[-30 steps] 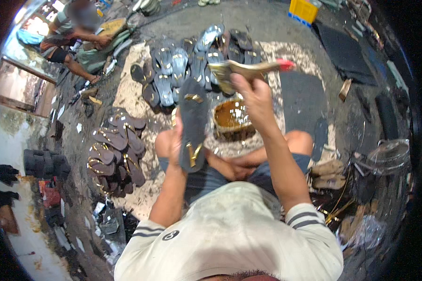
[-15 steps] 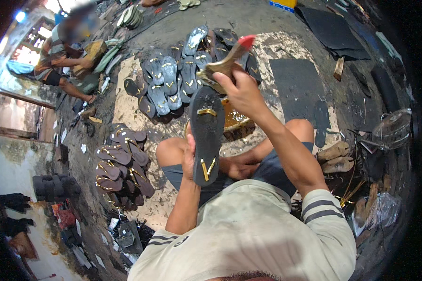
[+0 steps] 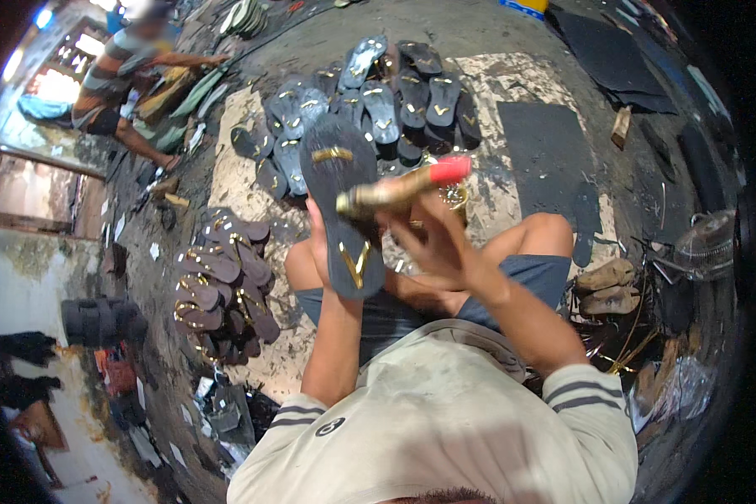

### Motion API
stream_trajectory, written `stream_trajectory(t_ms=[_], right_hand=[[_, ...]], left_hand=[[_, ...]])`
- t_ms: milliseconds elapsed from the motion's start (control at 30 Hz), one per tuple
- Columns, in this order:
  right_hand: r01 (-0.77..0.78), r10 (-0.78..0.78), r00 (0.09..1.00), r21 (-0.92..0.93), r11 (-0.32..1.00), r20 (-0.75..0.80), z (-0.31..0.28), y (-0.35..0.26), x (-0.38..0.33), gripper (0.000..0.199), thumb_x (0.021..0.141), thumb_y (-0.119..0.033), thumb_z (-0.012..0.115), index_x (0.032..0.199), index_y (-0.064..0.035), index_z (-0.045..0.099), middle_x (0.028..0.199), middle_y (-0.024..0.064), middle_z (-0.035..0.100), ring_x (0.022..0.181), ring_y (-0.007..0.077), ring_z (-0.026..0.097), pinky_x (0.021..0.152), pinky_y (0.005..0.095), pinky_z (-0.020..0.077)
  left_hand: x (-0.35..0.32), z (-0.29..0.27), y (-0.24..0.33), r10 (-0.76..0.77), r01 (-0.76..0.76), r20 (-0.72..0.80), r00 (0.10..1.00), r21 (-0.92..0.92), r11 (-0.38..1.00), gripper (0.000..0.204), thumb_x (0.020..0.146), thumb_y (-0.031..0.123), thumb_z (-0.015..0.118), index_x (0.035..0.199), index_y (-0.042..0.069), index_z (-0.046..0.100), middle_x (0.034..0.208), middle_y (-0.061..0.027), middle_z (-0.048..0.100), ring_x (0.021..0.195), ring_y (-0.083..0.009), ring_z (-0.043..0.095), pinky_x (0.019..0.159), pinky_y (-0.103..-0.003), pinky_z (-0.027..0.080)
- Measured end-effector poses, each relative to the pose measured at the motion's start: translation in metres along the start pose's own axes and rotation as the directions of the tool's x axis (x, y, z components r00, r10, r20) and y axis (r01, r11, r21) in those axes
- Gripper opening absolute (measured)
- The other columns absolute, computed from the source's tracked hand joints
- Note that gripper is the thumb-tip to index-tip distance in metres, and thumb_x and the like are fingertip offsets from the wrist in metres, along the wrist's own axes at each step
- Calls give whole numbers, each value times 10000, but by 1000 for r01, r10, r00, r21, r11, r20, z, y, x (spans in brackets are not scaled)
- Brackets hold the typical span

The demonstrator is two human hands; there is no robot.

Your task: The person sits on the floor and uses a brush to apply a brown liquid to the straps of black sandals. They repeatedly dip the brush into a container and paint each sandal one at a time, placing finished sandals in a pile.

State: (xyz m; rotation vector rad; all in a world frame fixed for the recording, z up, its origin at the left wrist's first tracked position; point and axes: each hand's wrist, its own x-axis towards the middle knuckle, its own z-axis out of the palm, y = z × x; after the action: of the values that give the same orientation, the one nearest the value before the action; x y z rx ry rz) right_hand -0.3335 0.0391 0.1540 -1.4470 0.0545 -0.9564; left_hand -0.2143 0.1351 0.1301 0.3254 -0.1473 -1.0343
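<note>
My left hand [image 3: 317,241] grips a dark sandal sole [image 3: 341,220] by its left edge, tilted upright in front of my lap. Gold strap ends show across its upper part and in a V near the lower end. The sole's upper part looks wet and streaky. My right hand [image 3: 437,239], blurred by motion, is closed round a paintbrush [image 3: 395,190] with a red-tipped handle. The bristle end lies over the middle of the sole; whether it touches is hard to tell. Behind my right hand, a container [image 3: 457,198] with a brown, shiny content is mostly hidden.
Several coated soles [image 3: 380,113] lie beyond on a stained sheet [image 3: 512,77]. Sandals with gold straps [image 3: 227,269] are piled to the left. A black mat [image 3: 539,155], wooden foot forms [image 3: 606,287] and a fan [image 3: 706,239] are at right. Another person [image 3: 122,84] sits far left.
The brush has swept down and left from the sole's far end to its middle. The sole has shifted left and slightly away. The other person's arm is now stretched out.
</note>
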Motion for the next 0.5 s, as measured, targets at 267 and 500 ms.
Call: stream_trajectory(t_ms=[267,500], right_hand=[[230,-189,970,-332,915,150,12,-14,-31,314,812,-37,747,1114,-49,664,1079,110,674,987,300,630,826,416,487],[306,-258,952,-586,751,167,-10,25,53,137,851,-110,650,929,-38,564,876,179,561,811,381,536,701,460,434]], left_hand=[[44,-13,16,124,-121,-26,992,110,987,580,975,553,493,1371,130,502,1271,-169,579,1089,-300,568,915,-455,490],[23,-12,-22,-87,117,175,981,-170,979,556,1023,460,452,1426,76,439,1384,-114,539,1227,-262,560,1101,-417,410]])
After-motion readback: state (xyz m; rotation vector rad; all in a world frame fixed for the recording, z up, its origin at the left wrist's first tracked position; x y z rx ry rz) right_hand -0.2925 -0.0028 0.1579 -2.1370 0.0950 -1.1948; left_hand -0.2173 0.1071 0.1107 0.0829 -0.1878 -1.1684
